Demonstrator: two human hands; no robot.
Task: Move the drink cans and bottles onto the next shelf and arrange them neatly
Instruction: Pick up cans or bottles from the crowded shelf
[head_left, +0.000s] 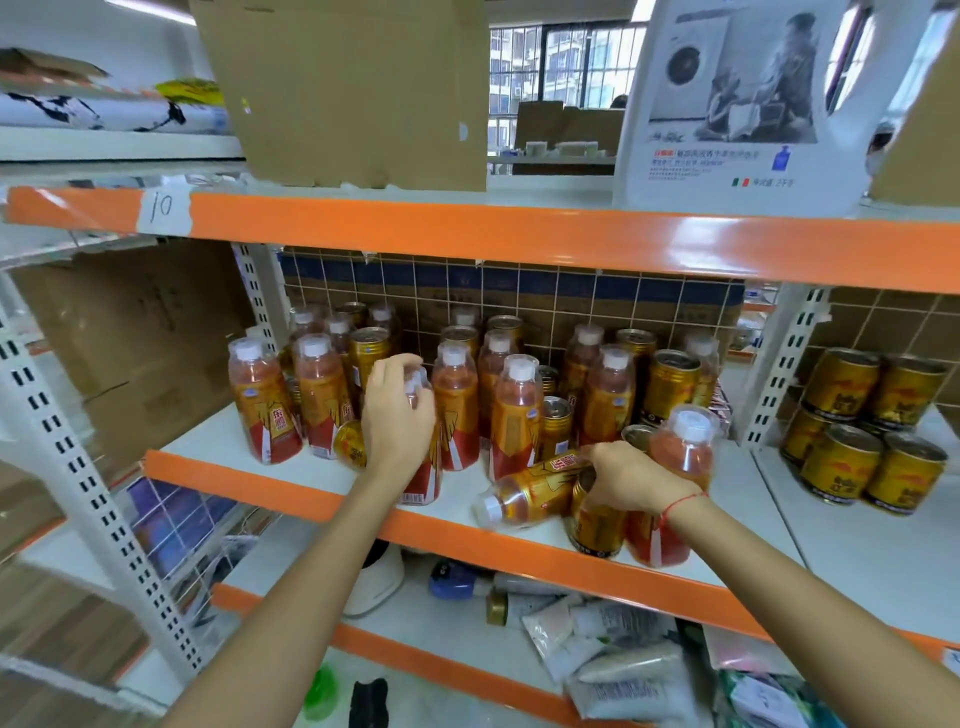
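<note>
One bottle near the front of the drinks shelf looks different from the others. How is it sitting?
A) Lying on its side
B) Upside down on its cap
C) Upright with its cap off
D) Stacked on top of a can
A: the fallen bottle lies on its side at the shelf front edge, its white cap pointing left, beside the right hand.

The bottles (456, 410) held red drink, with gold-and-red labels and white caps. Right of them, the cans (872, 431) were gold. The shelf edge (467, 234) above was orange.
</note>
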